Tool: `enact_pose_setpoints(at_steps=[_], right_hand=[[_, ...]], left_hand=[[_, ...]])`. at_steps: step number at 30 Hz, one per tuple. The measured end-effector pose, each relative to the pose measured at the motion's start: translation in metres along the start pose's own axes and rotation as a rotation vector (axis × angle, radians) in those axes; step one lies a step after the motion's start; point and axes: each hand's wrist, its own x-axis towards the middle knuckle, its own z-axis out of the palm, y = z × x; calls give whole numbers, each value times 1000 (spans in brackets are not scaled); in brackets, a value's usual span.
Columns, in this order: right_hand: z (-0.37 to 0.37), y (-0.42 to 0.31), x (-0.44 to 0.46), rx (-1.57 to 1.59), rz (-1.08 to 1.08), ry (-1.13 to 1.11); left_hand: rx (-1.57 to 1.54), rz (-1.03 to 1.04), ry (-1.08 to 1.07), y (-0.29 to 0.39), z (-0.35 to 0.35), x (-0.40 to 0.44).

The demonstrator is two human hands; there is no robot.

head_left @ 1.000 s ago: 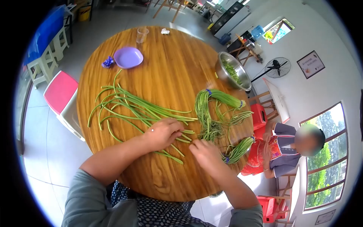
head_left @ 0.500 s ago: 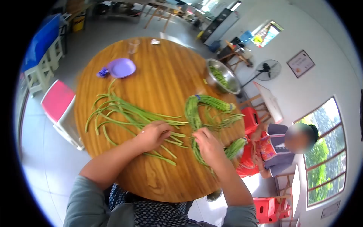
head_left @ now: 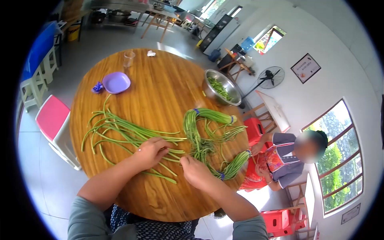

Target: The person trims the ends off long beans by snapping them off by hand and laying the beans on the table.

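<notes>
Long green stems (head_left: 120, 127) lie loosely spread on the left half of the round wooden table (head_left: 160, 92). My left hand (head_left: 152, 152) rests over their right part, fingers curled round something too small to make out. Just right of the stem ends, my right hand (head_left: 194, 170) is closed in a pinch; whatever it holds is hidden. Beyond it, a bent bundle of greens (head_left: 214, 115) is tied with blue bands, its thin tips near my right hand. A second tied bundle (head_left: 236, 163) sits by the table's right edge.
A metal bowl (head_left: 222, 87) with cut green pieces stands at the back right. Farther left are a purple dish (head_left: 116, 83), a blue-purple bunch of bands (head_left: 97, 87), a clear cup (head_left: 129, 59) and white crumpled paper (head_left: 151, 53). Another person (head_left: 280, 160) is at the right edge.
The camera view has shifted, moving the table left and down. My right hand went out over the bundle's thin tips and has come back beside the loose stem ends.
</notes>
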Motion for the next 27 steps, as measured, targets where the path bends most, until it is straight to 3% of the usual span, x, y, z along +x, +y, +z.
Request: enact_pose_setpoints(at_steps=[1, 3, 4, 6, 8, 11, 12, 14, 15, 16, 17, 18, 19, 21, 23, 24, 27], right_hand=[[-20, 0, 4, -15, 7, -2], [-86, -5, 18, 404, 227, 209], [-111, 0, 21, 391, 143, 440], [-167, 10, 14, 46, -9, 919], [-229, -23, -3, -70, 114, 1416], [-293, -34, -7, -248, -496, 2002], [-295, -25, -6, -312, -159, 2044], [-287, 2, 11, -296, 324, 1931], [-277, 23, 33, -225, 458, 1800], [-261, 58, 47, -349, 328, 1487], [-232, 101, 53, 133, 326, 1293], [-202, 116, 51, -322, 394, 1072], [-167, 120, 49, -206, 432, 958], [-106, 91, 48, 11, 535, 785], [-39, 67, 40, 153, 404, 706], [-21, 49, 36, 272, 455, 522], [16, 12, 30, 371, 378, 463]], left_hand=[[-11, 12, 2, 0, -1, 2], [16, 67, 18, 0, 0, 0], [10, 68, 8, -1, 1, -2], [30, 54, -8, -3, 3, -2], [44, 55, -11, -5, 2, 0], [47, 61, -25, -5, 3, 0], [29, 52, -15, -5, 4, 0], [14, 51, -8, -3, 4, 1], [-1, 43, -3, -2, 4, 1], [-18, 36, 5, -1, 3, 1], [-21, 46, 9, -1, 3, -1], [16, 53, -7, -3, 3, -3], [57, 60, -15, -5, 3, -2], [41, 65, -7, -4, 1, 0], [25, 44, -44, -2, 1, -2], [57, 74, -33, 0, 2, -2], [104, 131, -47, -6, 5, -3]])
